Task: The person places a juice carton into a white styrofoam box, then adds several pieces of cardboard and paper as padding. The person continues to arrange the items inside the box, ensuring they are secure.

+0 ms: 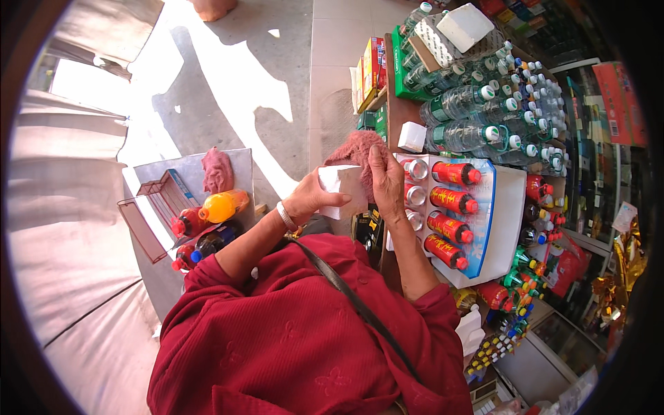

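My left hand (pixel 306 197), with a bracelet at the wrist, grips a white block (pixel 342 189) that looks like foam, thumb across its near face. In my right hand (pixel 387 184) is a fuzzy reddish-pink cloth (pixel 358 150), pinched under the thumb and lying against the block's far right side. Both hands are in front of my chest, over the gap between a counter and a small table. Just right of my right hand, drink cans (pixel 415 169) and red-labelled bottles (pixel 451 198) stand on a white box (pixel 500 223). A similar white block (pixel 412 136) lies beside large water bottles (pixel 459 136).
The grey table (pixel 241 166) at left holds a pink cloth (pixel 217 170), a wire rack (pixel 150 207) and several drink bottles, one orange (pixel 225 205). A green crate (pixel 402 67) and another white block (pixel 465 27) are at far right. Many bottles crowd the right side.
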### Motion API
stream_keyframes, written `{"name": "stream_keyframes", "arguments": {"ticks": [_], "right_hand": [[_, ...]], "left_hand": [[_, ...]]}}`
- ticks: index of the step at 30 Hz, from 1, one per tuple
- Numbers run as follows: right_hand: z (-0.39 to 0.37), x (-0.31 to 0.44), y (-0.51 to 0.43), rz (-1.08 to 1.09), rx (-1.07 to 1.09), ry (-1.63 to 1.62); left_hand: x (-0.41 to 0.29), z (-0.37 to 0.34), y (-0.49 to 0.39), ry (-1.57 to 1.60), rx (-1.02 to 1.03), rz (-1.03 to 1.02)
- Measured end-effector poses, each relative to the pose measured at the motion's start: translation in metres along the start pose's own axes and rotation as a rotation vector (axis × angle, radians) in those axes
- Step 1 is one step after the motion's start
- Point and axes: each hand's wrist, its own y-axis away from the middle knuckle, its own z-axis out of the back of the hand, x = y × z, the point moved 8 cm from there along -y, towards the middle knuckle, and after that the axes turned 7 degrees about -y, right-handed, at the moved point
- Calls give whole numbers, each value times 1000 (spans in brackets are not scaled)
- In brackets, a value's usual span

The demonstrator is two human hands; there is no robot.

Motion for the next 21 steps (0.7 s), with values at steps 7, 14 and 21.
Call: {"name": "stream_keyframes", "arguments": {"ticks": [7,14,21], "right_hand": [[-12,50,6,296,156,145],[-17,6,-8,132,229,588],[3,-19,-12,-200,190,-686]], "left_hand": [[-20,16,1,-674,-293,-140],[-15,-4,10,-701,-154,-21],[-5,5,1,420,-89,-51]]}}
